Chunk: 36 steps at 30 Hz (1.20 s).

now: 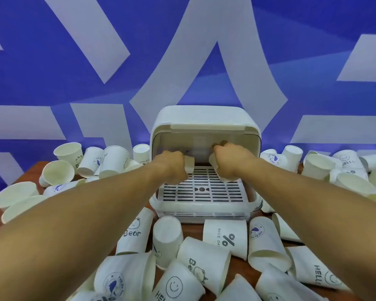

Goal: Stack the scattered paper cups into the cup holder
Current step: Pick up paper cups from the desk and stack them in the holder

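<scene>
Both arms are reaching into the holder (205, 124), and each hand is bringing a cup. The left hand (172, 166) is curling closed around a cup (189, 165), its base poking out toward the right hand. The right hand (230, 157) is wrapping shut around another cup (220, 173), rim hanging just over the grid tray (202, 192). These cups are looking feather-light and thin-walled, easy to crush, so a gentle grip round the mid-wall is looking best. Plenty more loose cups (225, 235) are lying below the wrists and out to both sides.
</scene>
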### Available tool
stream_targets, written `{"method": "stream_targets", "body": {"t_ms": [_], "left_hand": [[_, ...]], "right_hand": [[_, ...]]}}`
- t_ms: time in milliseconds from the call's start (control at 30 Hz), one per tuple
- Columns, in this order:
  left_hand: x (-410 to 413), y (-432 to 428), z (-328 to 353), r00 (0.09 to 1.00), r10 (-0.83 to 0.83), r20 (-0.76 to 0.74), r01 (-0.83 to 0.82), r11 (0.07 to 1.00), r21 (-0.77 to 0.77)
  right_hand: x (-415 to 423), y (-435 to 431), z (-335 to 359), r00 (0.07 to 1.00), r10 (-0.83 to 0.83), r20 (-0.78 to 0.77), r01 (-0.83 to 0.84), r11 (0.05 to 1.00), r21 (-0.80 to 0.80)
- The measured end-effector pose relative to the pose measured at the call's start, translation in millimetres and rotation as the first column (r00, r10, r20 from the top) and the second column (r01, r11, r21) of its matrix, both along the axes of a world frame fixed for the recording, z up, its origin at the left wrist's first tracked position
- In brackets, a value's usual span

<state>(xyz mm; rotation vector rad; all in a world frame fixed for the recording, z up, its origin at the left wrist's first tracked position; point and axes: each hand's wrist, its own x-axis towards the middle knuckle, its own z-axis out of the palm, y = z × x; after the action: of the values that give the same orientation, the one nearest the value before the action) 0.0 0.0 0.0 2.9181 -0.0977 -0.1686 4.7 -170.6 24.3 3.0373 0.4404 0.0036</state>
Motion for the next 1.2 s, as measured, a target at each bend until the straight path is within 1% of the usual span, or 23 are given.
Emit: {"method": "stream_targets", "body": {"t_ms": [33,167,333,467,533,667,767,900,967,1067,1200], "left_hand": [[2.0,-0.1,-1.2,0.999,-0.008,-0.035,0.008,1.000,0.016],[10.1,1.8,-10.1,0.999,-0.001,-0.052,0.003,0.999,0.047],[16.5,1.2,-14.1,0.999,0.034,-0.007,-0.034,0.999,0.020],[17.3,-2.8,-11.0,0.996,0.072,0.055,-0.070,0.997,-0.028],[18.2,-3.0,-9.3,0.992,0.087,0.089,-0.080,0.993,-0.082],[19.5,-5.1,-7.6,0.988,0.096,0.121,-0.077,0.985,-0.151],[21.9,-10.9,-9.8,0.987,0.077,0.140,-0.055,0.986,-0.156],[25.1,-17.6,-13.3,0.985,0.046,0.167,-0.022,0.989,-0.145],[26.5,-18.1,-13.6,0.980,0.039,0.193,-0.015,0.992,-0.125],[27.1,-16.1,-14.7,0.973,0.024,0.230,-0.004,0.996,-0.087],[24.9,-15.2,-14.0,0.965,0.000,0.261,0.019,0.997,-0.071]], "right_hand": [[2.9,-0.1,-1.1,0.999,-0.023,-0.043,0.022,1.000,-0.020],[10.7,1.9,-5.5,0.985,-0.057,-0.164,0.047,0.997,-0.068],[19.1,3.8,-7.4,0.988,-0.071,-0.137,0.059,0.994,-0.091],[26.1,1.9,-12.5,0.977,-0.016,-0.212,0.003,0.998,-0.059],[28.0,0.1,-19.6,0.972,0.009,-0.234,-0.017,0.999,-0.032],[32.7,1.8,-27.0,0.987,0.034,-0.158,-0.034,0.999,0.003],[36.9,5.5,-23.2,0.994,0.038,-0.100,-0.040,0.999,-0.011],[39.4,8.6,-24.4,0.984,0.061,-0.168,-0.068,0.997,-0.035],[40.9,10.1,-27.0,0.982,0.054,-0.180,-0.055,0.998,0.002],[42.3,13.1,-27.7,0.993,0.064,-0.099,-0.059,0.997,0.055],[41.0,16.8,-28.9,0.998,0.052,-0.031,-0.048,0.989,0.139]]}}
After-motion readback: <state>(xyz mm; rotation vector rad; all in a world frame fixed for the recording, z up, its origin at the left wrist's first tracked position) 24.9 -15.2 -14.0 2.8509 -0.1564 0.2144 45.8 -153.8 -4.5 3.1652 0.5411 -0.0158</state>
